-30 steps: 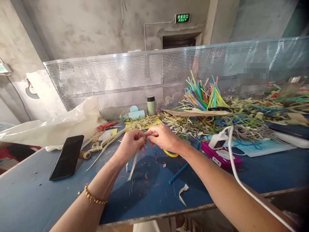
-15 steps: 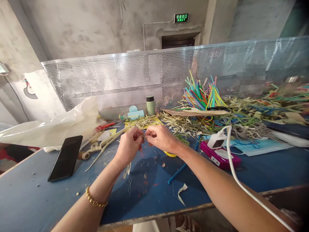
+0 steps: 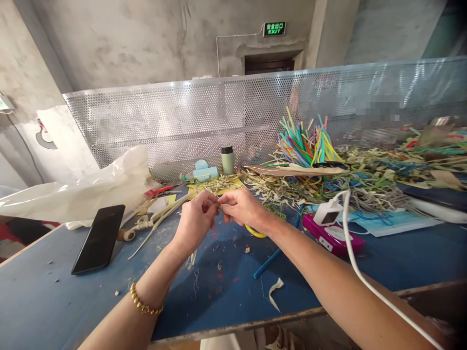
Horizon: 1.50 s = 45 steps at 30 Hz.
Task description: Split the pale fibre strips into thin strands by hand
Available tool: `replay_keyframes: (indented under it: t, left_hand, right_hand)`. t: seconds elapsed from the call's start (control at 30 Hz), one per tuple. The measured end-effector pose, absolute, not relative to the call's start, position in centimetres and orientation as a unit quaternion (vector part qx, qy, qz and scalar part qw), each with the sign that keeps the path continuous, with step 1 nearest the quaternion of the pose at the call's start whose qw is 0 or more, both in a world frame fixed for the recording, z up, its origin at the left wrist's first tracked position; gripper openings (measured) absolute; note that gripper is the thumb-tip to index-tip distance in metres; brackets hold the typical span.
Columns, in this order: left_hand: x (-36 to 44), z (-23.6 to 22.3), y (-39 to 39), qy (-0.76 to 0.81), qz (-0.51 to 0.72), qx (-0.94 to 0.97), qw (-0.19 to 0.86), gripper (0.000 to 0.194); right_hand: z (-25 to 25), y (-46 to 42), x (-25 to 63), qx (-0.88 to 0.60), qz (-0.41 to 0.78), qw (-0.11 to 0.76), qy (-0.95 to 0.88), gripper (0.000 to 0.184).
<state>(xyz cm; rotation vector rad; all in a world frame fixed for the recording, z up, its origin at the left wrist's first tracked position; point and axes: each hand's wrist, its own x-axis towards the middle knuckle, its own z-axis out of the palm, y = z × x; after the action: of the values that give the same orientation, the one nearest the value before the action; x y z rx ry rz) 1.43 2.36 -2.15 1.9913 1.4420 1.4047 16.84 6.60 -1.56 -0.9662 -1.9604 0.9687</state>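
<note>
Above the middle of the blue table (image 3: 233, 296), my left hand (image 3: 197, 218) and my right hand (image 3: 243, 206) meet at the fingertips. Both are closed in a pinch. Between them is something small and greenish, mostly hidden by the fingers, and I cannot make out its kind. Pale strips (image 3: 192, 258) show below my left hand. Under my right wrist lies a yellow ring-shaped thing (image 3: 256, 232), partly covered. A blue rod (image 3: 268, 262) rests on the table beside my right forearm.
A black phone (image 3: 99, 239) and a plastic bag (image 3: 91, 194) lie left. Red-handled pliers (image 3: 159, 191) and a green bottle (image 3: 228, 160) are behind my hands. To the right are a purple power strip (image 3: 332, 236) with a white cable, a blue mask (image 3: 394, 222), and dried strips (image 3: 372, 165).
My right hand has shifted very slightly, its fingertips staying against my left hand's. My left hand has hardly moved.
</note>
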Motion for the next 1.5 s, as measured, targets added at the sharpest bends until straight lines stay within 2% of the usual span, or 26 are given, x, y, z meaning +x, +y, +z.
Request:
replay_keyframes:
  t: [0.13,0.33,0.43,0.63,1.0,1.27,1.4,1.5]
  left_hand:
    - [1.4,-2.1,2.3,0.504,0.489,0.694,0.158,0.008]
    - [1.4,-2.1,2.3,0.501,0.494,0.692,0.162,0.008]
    - [1.4,-2.0,2.3,0.508,0.490,0.693,0.148,0.010]
    - [1.2,-2.1,2.5,0.508,0.506,0.679,0.158,0.010]
    - [1.2,-1.9,3.0,0.482,0.626,0.526,0.314,0.012]
    - [1.5,-2.0,2.7,0.493,0.635,0.511,0.304,0.012]
    - [1.3,-1.9,2.8,0.498,0.628,0.534,0.269,0.012]
    - [1.1,-1.4,2.5,0.467,0.615,0.568,0.286,0.009]
  right_hand:
    - [-1.3,6.2,16.8,-0.385,0.307,0.392,-0.777,0.008]
    - [-1.0,6.0,17.1,-0.379,0.282,0.367,-0.801,0.018]
    - [-1.0,5.9,17.0,-0.372,0.261,0.372,-0.810,0.012]
    - [-0.4,5.2,16.6,-0.387,0.161,0.400,-0.815,0.013]
    - [-0.7,5.0,16.4,-0.386,0.182,0.369,-0.826,0.011]
    - [-0.8,5.3,16.3,-0.403,0.127,0.344,-0.839,0.013]
    - [-0.7,5.4,16.5,-0.414,0.135,0.339,-0.834,0.012]
    - [-0.9,5.8,16.7,-0.420,0.157,0.348,-0.824,0.011]
